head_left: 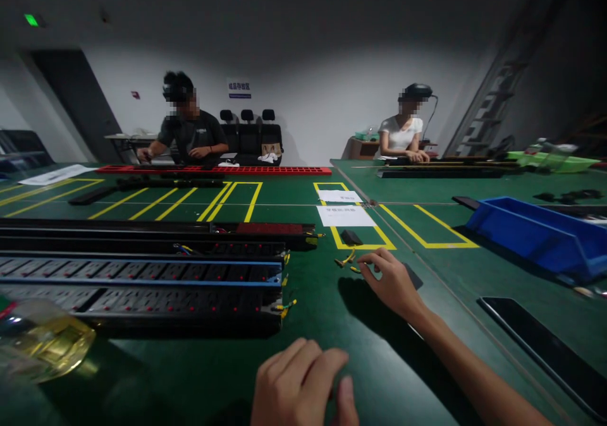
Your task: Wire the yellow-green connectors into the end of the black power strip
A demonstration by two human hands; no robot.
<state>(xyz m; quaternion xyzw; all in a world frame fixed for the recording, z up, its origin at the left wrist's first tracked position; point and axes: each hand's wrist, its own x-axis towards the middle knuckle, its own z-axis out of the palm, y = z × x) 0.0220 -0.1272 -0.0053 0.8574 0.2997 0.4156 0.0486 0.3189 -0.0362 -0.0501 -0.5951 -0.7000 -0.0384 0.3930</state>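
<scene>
My right hand is over the table, thumb and forefinger curled close together in a pinch. Right at its fingertips is a short yellow wire piece; whether the fingers grip it I cannot make out. More short yellow wires lie just beyond, near a small black block. My left hand is low in front of me, fingers loosely bent and thumb apart, with nothing seen in it. To its left, long black power strips lie side by side, yellow-green wire ends sticking out of their right ends.
A bottle of yellow liquid is at lower left. On the right are a phone and a blue bin. White paper labels and a red slotted rail lie farther back. Two people work across the table.
</scene>
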